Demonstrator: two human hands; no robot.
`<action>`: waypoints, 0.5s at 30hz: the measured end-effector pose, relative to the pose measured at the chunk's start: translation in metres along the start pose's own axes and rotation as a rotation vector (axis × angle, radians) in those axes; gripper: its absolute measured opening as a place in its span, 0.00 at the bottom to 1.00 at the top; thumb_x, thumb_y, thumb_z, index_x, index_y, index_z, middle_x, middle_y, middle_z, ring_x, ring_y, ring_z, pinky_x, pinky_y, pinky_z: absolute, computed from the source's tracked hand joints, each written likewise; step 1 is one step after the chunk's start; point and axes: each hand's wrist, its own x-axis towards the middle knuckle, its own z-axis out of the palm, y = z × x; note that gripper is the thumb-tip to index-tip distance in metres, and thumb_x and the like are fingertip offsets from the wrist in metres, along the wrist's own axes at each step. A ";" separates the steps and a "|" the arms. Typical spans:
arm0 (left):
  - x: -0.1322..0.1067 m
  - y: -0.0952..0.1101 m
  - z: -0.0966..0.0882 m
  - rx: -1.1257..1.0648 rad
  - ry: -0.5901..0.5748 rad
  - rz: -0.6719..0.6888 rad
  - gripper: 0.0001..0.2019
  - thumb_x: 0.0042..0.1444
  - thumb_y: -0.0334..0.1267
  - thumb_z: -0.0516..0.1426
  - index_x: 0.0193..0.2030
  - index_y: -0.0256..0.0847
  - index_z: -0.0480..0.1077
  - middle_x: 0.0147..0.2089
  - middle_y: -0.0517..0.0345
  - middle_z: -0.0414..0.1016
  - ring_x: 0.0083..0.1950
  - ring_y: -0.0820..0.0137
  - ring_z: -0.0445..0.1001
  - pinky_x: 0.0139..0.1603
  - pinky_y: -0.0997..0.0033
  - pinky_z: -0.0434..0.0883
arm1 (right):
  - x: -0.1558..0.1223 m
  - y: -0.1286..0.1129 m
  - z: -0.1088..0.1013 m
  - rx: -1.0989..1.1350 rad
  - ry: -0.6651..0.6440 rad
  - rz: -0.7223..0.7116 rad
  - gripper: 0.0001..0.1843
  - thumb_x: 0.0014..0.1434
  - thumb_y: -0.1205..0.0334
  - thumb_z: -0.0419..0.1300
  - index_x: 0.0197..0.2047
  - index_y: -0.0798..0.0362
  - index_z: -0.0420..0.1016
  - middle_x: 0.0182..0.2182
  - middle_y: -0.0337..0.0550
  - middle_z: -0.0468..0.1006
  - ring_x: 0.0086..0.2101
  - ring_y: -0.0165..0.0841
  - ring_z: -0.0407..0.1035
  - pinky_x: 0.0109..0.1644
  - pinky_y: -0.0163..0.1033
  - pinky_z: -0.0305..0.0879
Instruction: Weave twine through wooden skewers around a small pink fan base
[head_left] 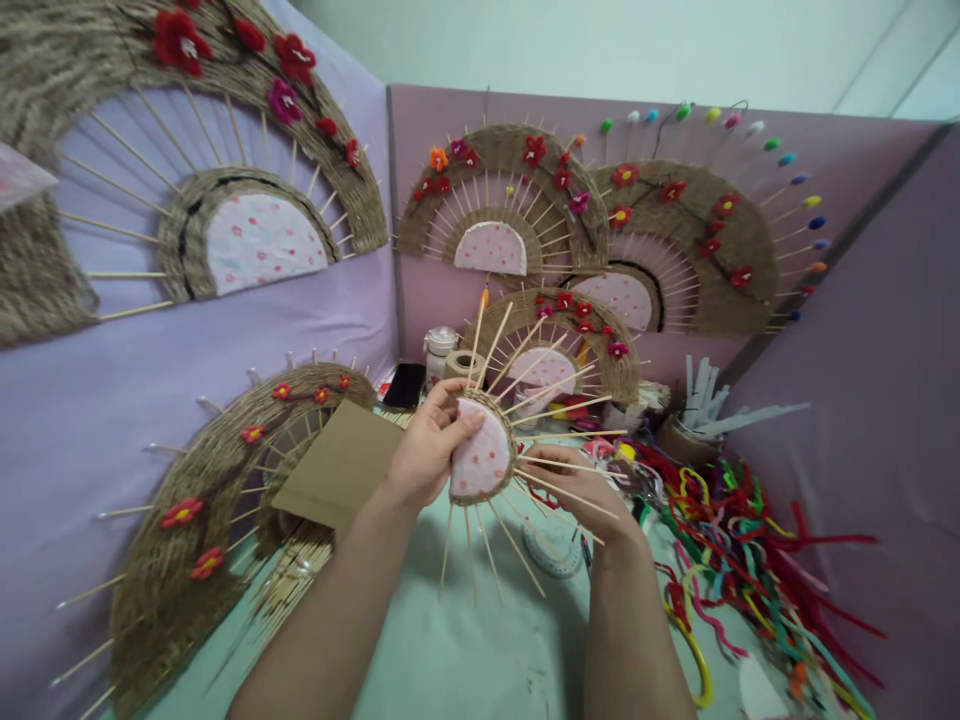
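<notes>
My left hand (pixel 431 445) grips a half-round stick fan frame by its pink-spotted white centre (pixel 480 455), thumb on the front and fingers behind. A narrow band of twine (pixel 512 440) runs along its curved rim, and thin wooden sticks (pixel 562 384) spread outward from it. At the rim's right side is my right hand (pixel 574 490), its fingers bent together behind a few sticks. What those fingertips pinch is hidden. The frame is tilted, held above the pale green table (pixel 465 670).
Finished twine fans with flowers (pixel 180 515) stand or hang around. Cardboard (pixel 341 465) lies left, over a bundle of sticks (pixel 296 580). Tangled pipe cleaners (pixel 750 560), yellow-handled scissors (pixel 694 650) and a pot of glue sticks (pixel 690 437) are right. A clear protractor (pixel 553 550) lies below the frame.
</notes>
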 end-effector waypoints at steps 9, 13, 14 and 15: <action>0.000 0.009 -0.007 -0.032 -0.009 -0.060 0.21 0.43 0.33 0.65 0.45 0.41 0.63 0.33 0.63 0.72 0.29 0.77 0.70 0.30 0.77 0.67 | 0.008 0.019 -0.012 0.089 0.075 -0.007 0.13 0.47 0.53 0.67 0.26 0.55 0.74 0.21 0.35 0.66 0.22 0.24 0.55 0.24 0.31 0.49; 0.001 0.007 -0.007 -0.010 -0.002 -0.062 0.20 0.43 0.33 0.64 0.44 0.41 0.64 0.31 0.63 0.72 0.28 0.77 0.70 0.30 0.77 0.67 | 0.007 0.023 -0.017 0.075 0.057 0.009 0.13 0.49 0.52 0.66 0.28 0.55 0.75 0.21 0.35 0.67 0.22 0.24 0.54 0.24 0.32 0.48; 0.001 0.006 -0.008 -0.001 0.001 -0.062 0.20 0.43 0.33 0.64 0.43 0.41 0.64 0.30 0.64 0.72 0.28 0.77 0.70 0.30 0.77 0.67 | 0.006 0.023 -0.018 0.067 0.059 0.009 0.14 0.49 0.52 0.66 0.28 0.55 0.76 0.22 0.35 0.67 0.22 0.25 0.55 0.24 0.32 0.49; 0.002 0.006 -0.008 0.008 0.005 -0.060 0.20 0.43 0.33 0.65 0.43 0.41 0.64 0.30 0.64 0.72 0.28 0.77 0.70 0.30 0.78 0.67 | 0.005 0.023 -0.020 0.061 0.070 0.005 0.14 0.49 0.51 0.66 0.29 0.55 0.77 0.22 0.36 0.68 0.22 0.25 0.56 0.25 0.32 0.50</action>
